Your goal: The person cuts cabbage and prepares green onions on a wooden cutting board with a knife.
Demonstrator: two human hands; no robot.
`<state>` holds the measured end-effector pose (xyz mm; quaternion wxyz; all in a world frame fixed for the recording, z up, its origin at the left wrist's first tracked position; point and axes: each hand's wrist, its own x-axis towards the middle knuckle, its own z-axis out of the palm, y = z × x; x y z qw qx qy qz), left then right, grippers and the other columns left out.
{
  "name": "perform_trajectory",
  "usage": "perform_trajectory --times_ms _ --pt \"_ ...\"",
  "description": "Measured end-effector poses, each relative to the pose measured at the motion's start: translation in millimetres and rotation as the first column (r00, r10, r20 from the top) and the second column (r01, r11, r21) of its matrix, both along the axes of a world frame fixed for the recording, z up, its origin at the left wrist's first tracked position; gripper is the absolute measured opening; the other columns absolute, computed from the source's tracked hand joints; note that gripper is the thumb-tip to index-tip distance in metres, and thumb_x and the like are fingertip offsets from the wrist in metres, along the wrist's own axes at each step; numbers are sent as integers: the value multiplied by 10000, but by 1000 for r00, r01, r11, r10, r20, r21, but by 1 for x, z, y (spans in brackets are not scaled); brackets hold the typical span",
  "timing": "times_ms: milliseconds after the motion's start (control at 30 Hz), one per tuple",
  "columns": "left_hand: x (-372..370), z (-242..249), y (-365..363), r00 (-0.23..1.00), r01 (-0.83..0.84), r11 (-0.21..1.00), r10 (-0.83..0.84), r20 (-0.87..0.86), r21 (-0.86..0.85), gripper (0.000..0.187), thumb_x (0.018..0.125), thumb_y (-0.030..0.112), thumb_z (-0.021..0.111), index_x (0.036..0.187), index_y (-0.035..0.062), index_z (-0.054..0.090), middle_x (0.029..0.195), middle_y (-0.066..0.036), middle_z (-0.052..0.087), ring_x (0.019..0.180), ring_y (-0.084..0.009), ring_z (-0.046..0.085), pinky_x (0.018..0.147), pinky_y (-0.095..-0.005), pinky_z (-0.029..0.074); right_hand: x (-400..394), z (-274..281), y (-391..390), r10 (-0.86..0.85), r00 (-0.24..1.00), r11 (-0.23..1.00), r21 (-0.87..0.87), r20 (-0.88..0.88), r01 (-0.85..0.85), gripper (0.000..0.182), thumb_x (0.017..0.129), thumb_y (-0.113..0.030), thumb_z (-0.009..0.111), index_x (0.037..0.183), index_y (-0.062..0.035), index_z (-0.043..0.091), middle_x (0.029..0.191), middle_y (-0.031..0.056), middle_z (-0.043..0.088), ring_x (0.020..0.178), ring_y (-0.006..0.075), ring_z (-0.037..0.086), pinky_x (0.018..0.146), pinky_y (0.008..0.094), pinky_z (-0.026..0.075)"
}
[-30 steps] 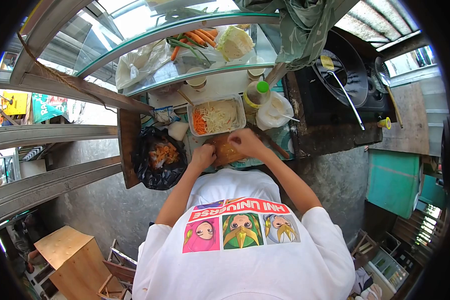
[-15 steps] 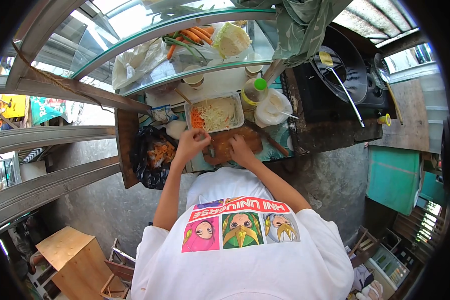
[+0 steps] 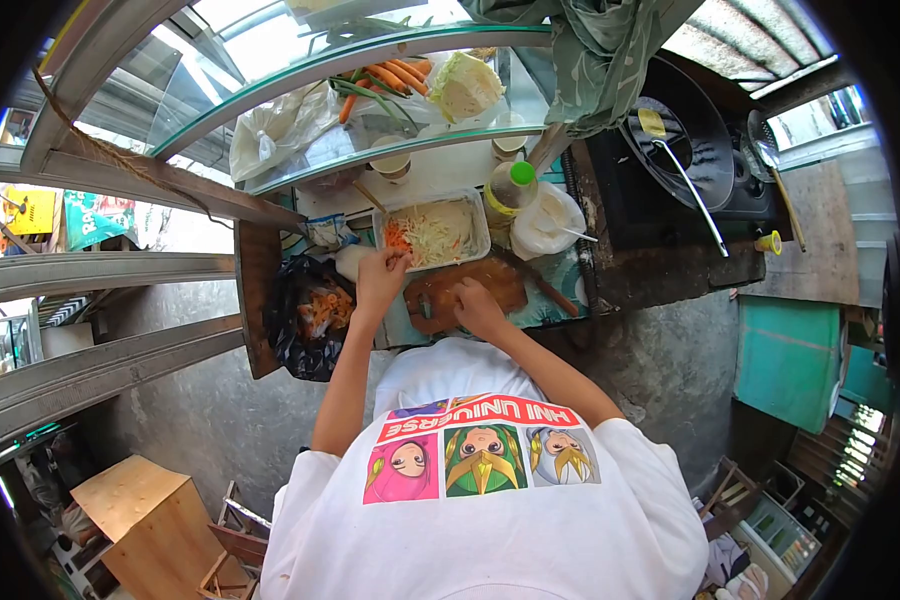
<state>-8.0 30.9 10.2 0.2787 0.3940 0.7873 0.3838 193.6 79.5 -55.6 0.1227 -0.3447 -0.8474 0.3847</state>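
Observation:
At the near left corner of a white tray (image 3: 482,246), my left hand (image 3: 382,283) has its fingers pinched together beside the shredded carrot (image 3: 397,235); anything between the fingertips is too small to make out. Shredded pale cabbage (image 3: 438,232) fills much of the tray. My right hand (image 3: 479,306) rests with curled fingers over the brown wooden cutting board (image 3: 435,295), and what it may hold is hidden. A knife (image 3: 550,292) lies at the board's right side.
Left of the board hangs a black plastic bag (image 3: 320,320) with peelings. A green-capped bottle (image 3: 510,188) and a white container (image 3: 547,220) stand behind the knife. The stove with a wok (image 3: 675,140) is at right. Carrots (image 3: 390,77) and cabbage (image 3: 466,86) lie on a glass shelf.
My left hand has moved slightly up and left, closer to the carrot shreds in the tray. The fingers of my right hand have curled in over the board.

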Motion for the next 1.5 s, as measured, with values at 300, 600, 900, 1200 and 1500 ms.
perform_trajectory --times_ms 300,600,900,1200,1500 --pt "5 14 -33 983 -182 983 182 -26 27 365 912 293 568 779 -45 605 480 -63 406 494 -77 351 454 -308 321 -52 75 41 -166 868 980 -179 -468 91 89 740 -8 615 823 -2 647 776 137 602 736 299 607 685 370 481" --pt "17 11 -47 963 -149 905 224 -150 400 286 935 250 548 910 -6 673 526 -16 525 501 -50 456 467 -211 350 -12 73 49 -236 892 971 -68 -384 228 171 764 -33 649 932 -7 645 831 137 616 762 276 608 701 370 473" --pt "25 -7 -74 906 -292 954 250 341 75 329 955 262 516 929 -21 681 632 -26 606 523 -45 501 487 -199 404 35 -7 20 784 621 603 254 -12 -756 427 931 -272 453 1281 -29 467 1340 181 444 1217 332 446 1001 412 384" --pt "38 -30 -79 956 -127 992 129 265 -26 253 905 214 578 912 -14 685 681 -67 660 597 -88 593 553 -239 459 28 7 21 884 464 438 243 59 -866 554 907 -254 473 1404 -69 314 1431 145 351 1313 276 352 1092 409 269" --pt "43 -43 -88 959 -75 995 92 269 -73 219 879 183 597 936 -9 684 728 -73 670 631 -110 609 596 -245 477 20 5 32 701 711 691 197 53 -696 520 941 -294 401 1408 -82 313 1430 126 360 1310 274 355 1089 398 274"
